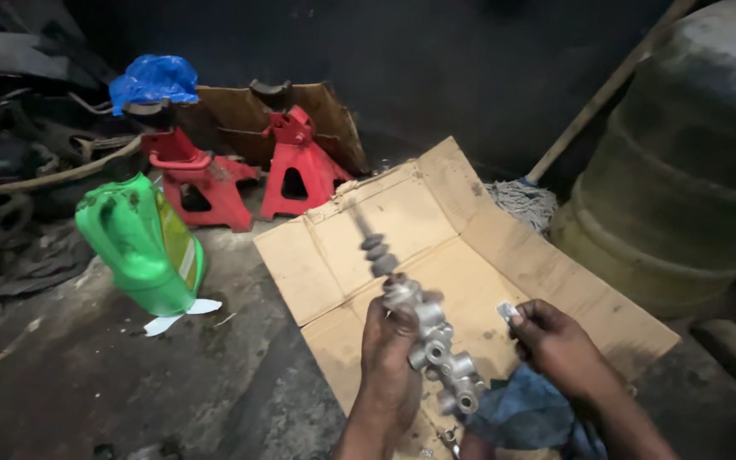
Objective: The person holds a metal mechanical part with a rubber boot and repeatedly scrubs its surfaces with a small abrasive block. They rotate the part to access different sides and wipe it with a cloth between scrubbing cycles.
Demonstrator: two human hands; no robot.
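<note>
While left hand [389,353] grips metal cylinder [432,336], fingers wrapped

A green jug [142,247] stands tilted on the floor at left, a yellowish label [177,241] running down its side. A flattened brown carton [436,247] lies spread on the floor at centre, flaps open. Another cardboard sheet [334,128] leans against the dark wall behind it. A crumpled blue bag [155,79] sits at upper left, just beside that sheet.
</note>
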